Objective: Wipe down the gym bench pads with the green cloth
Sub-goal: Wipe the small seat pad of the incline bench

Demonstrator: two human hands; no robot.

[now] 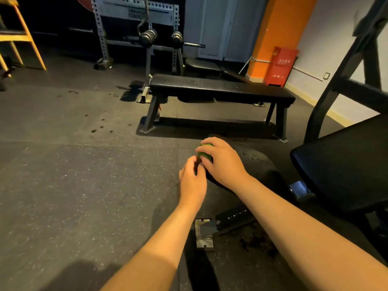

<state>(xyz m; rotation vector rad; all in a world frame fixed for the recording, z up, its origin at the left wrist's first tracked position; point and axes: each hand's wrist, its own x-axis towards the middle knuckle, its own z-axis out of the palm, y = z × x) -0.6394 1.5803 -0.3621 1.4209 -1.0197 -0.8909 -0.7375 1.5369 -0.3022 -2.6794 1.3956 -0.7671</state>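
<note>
Head view: R hand is curled round the green cloth. The cloth is bunched up small, so only a bit of green peeks out btw the fingers. L hand is just beside it, w/ fingers bent in toward the low edge of the cloth. Can't tell if it pinches the cloth or only touches it. Both hands show over a dark round pad w/ small spots on it.

A flat bench w/ a long black top stands farther off on the floor, w/ little specks on its top. A big black pad is at the R side, under a black frame. A metal plate lies on the floor btw the two arms.

At the back are a gray rack, an orange post w/ a red box beside it, and a yellow stool far L.
</note>
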